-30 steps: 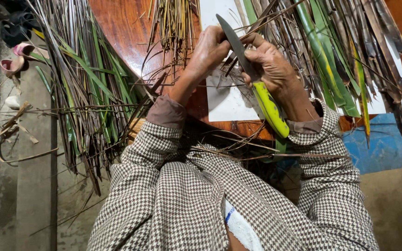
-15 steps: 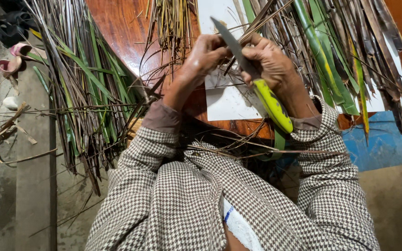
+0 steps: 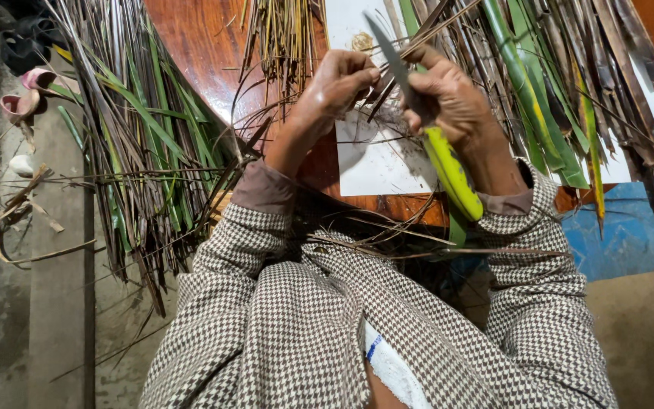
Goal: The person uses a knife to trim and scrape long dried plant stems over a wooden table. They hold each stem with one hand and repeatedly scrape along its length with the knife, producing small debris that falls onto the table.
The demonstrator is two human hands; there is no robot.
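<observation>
My right hand [image 3: 456, 98] grips a knife [image 3: 448, 170] with a yellow-green handle, its grey blade pointing up and away over a white sheet [image 3: 384, 155]. My left hand [image 3: 338, 79] is closed on a thin dry leaf strip [image 3: 384, 87] that crosses the blade just beside my right hand. Both hands are close together above a reddish wooden table [image 3: 206, 53]. My sleeves are a brown-and-white houndstooth cloth.
A heap of dry and green palm leaves [image 3: 138, 144] hangs off the table at the left. More leaves [image 3: 569, 83] are piled at the right. A bundle of thin yellow ribs [image 3: 285, 34] lies at the top centre. A pink sandal [image 3: 28, 95] sits on the concrete floor.
Both hands have stayed at the blade with small shifts; my left hand has pulled the strip a little along the knife. The view has barely moved.
</observation>
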